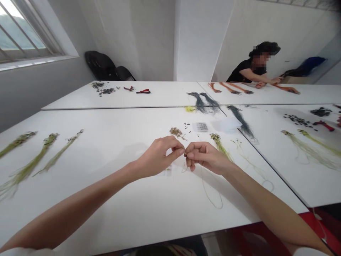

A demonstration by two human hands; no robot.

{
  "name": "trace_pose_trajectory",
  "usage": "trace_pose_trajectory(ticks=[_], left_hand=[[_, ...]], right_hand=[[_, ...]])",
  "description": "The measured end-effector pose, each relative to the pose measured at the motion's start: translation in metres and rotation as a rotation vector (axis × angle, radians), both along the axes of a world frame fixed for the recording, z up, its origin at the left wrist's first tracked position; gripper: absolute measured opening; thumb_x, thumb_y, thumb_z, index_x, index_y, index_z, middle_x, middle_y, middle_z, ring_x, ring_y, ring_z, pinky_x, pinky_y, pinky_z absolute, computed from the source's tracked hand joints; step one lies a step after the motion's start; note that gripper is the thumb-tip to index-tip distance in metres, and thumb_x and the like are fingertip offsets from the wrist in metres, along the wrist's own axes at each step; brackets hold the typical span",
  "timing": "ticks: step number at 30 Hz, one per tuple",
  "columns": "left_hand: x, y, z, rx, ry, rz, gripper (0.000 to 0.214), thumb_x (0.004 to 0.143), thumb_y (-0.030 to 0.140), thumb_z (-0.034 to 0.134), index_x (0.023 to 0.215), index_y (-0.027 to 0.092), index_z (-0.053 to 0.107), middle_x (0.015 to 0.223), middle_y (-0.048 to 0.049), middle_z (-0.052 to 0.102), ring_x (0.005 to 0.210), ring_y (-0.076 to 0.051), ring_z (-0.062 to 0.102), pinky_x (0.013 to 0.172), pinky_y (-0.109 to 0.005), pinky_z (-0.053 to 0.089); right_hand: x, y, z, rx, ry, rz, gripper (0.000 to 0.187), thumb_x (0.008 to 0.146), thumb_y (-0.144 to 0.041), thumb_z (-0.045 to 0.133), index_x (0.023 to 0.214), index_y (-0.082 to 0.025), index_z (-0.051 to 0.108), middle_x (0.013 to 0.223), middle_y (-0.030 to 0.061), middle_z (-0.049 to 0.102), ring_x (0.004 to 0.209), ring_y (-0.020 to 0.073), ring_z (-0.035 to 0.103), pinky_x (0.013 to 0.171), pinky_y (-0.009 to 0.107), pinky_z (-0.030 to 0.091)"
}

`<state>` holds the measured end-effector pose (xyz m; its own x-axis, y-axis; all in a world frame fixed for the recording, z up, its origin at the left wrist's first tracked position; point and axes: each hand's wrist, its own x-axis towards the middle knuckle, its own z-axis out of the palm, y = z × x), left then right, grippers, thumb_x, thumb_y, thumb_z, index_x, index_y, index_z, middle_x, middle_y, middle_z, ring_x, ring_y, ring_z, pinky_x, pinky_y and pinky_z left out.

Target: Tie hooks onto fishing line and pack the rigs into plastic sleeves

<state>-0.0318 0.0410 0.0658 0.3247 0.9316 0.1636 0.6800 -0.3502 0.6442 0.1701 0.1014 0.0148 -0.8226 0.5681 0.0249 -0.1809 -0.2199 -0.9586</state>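
Observation:
Both my hands meet over the middle of the white table (pixel 112 199). My left hand (pixel 157 156) is pinched shut, fingertips touching those of my right hand (pixel 205 156), which is also pinched shut. Between the fingertips sits a tiny dark bead or clasp on a thin pale cord (pixel 210 193) that trails down and loops on the table below my right wrist. A small pile of gold-coloured metal parts (pixel 176 132) and a clear plastic box (pixel 200 127) lie just beyond my hands.
Green cord bundles (pixel 39 156) lie at the left, another green bundle (pixel 221 144) beside my right hand, more at the right (pixel 309 149). Dark cord bundles (pixel 205 101), red pliers (pixel 143 91) and orange cords lie on farther tables. A person (pixel 253 69) works at the back right.

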Motion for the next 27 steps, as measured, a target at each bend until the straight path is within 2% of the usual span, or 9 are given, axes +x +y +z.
trace_pose_trajectory(ticks=[8, 18, 27], left_hand=[[-0.003, 0.003, -0.006, -0.038, -0.064, 0.016, 0.02, 0.093, 0.032, 0.049, 0.084, 0.021, 0.064, 0.082, 0.0017, 0.062, 0.074, -0.012, 0.057, 0.064, -0.024, 0.042], [-0.005, 0.003, -0.015, -0.016, -0.118, 0.036, 0.019, 0.093, 0.031, 0.05, 0.084, 0.021, 0.064, 0.083, 0.0014, 0.062, 0.075, -0.012, 0.057, 0.069, -0.025, 0.043], [-0.006, 0.003, -0.024, -0.071, -0.221, 0.038, 0.021, 0.092, 0.035, 0.051, 0.085, 0.021, 0.065, 0.088, -0.0006, 0.064, 0.082, -0.015, 0.058, 0.074, -0.027, 0.044]], right_hand=[[-0.002, -0.001, -0.004, 0.01, -0.007, -0.021, 0.011, 0.08, -0.021, 0.071, 0.089, -0.014, 0.068, 0.074, 0.0043, 0.068, 0.063, 0.0126, 0.063, 0.064, 0.027, 0.052], [-0.006, -0.003, -0.007, 0.023, -0.011, -0.097, 0.007, 0.079, -0.02, 0.073, 0.083, -0.015, 0.069, 0.07, 0.0016, 0.063, 0.064, 0.0108, 0.057, 0.061, 0.025, 0.047], [-0.007, -0.004, -0.006, -0.056, -0.03, -0.088, 0.01, 0.083, -0.024, 0.068, 0.079, -0.015, 0.068, 0.064, 0.0009, 0.061, 0.058, 0.0096, 0.053, 0.057, 0.024, 0.043]])
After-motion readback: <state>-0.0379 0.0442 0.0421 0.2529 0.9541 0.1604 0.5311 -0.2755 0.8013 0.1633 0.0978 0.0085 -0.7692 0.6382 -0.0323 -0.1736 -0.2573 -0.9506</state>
